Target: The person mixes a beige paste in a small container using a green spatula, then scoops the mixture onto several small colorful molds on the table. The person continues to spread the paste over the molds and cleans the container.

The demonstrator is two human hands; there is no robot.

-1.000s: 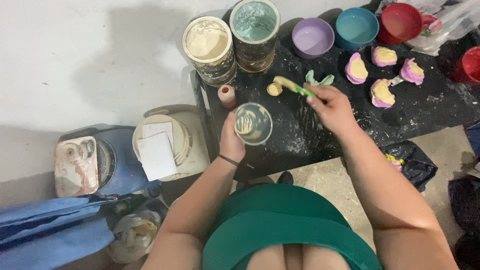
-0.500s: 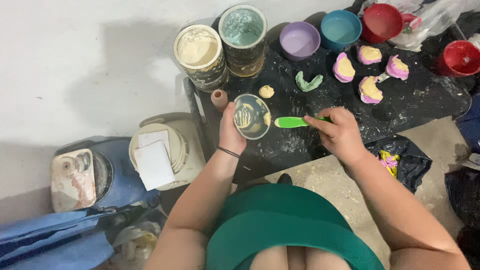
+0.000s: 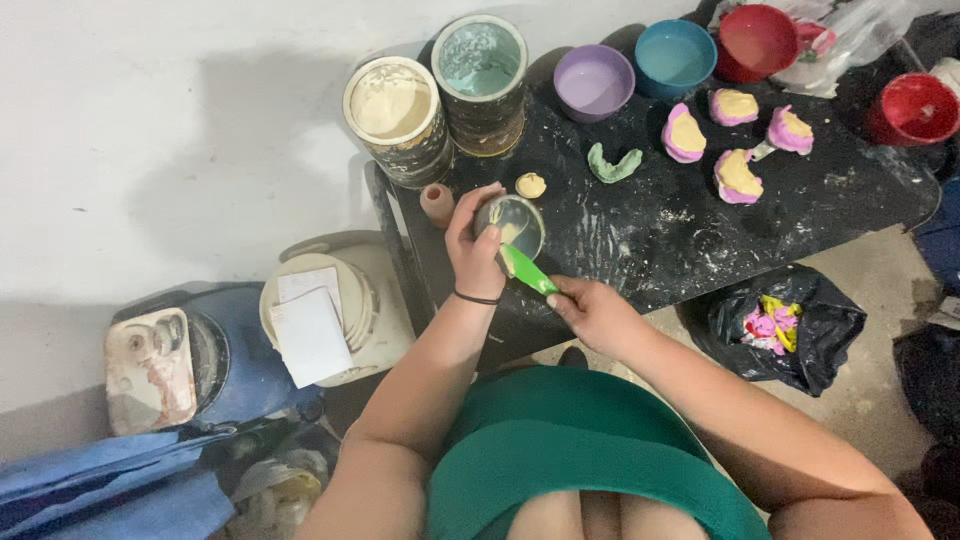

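My left hand [image 3: 470, 245] grips a small round mixing bowl [image 3: 512, 222] tilted toward me, with pale paste inside. In my right hand [image 3: 592, 312] is a green spatula [image 3: 527, 270], its blade reaching into the bowl. Both hands are over the near left edge of a black worktable [image 3: 650, 230]. Just beyond the bowl lie a small yellow lump [image 3: 531, 185] and a green curved mould piece [image 3: 613, 166].
Two large cans [image 3: 392, 105] [image 3: 479, 58] stand at the table's back left. Purple [image 3: 593, 80], blue [image 3: 675, 52] and red bowls [image 3: 757, 38] [image 3: 914, 107] line the back. Pink-and-yellow casts [image 3: 738, 176] lie at right. A black rubbish bag [image 3: 775, 325] sits below; a lidded bucket [image 3: 330, 300] stands at left.
My right hand picked the green spatula up off the table and brought it back to the bowl. The left hand tilted the bowl toward me and drew it nearer.
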